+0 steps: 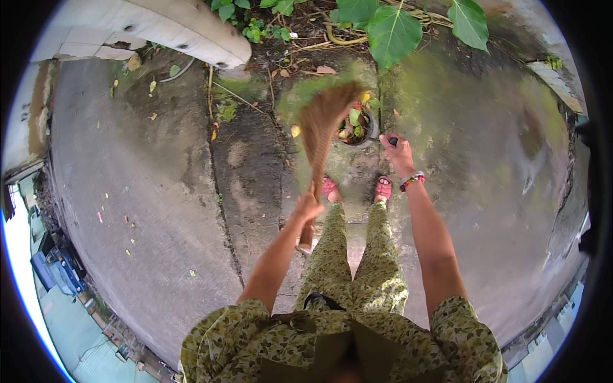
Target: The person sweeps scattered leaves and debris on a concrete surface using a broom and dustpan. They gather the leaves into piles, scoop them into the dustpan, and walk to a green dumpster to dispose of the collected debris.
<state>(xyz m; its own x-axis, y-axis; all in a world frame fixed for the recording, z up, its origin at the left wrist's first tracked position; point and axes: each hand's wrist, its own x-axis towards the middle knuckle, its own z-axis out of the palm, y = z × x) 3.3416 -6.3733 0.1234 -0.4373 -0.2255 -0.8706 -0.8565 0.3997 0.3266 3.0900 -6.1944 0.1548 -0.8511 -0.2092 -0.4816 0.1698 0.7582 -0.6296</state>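
Note:
My left hand (309, 208) is wrapped round the handle of a brown grass broom (321, 124). The broom's bristles fan out upward in the picture and are smeared by motion, their tip beside a round, dark-rimmed pan (371, 129). Fallen leaves (355, 120), yellow, green and brown, lie in that pan. On the pan's right, my right hand (399, 156) is closed on a black handle (393, 142) that seems to join the pan's rim. The broom hides part of the pan's left side.
Wet, mossy concrete (434, 127) stretches around me, split by long cracks. A pale pillar (211, 45) stands at the far left, with leafy vines (394, 35) at the far middle. My feet in pink sandals (383, 188) are just below the pan. Scattered leaves (152, 85) dot the left ground.

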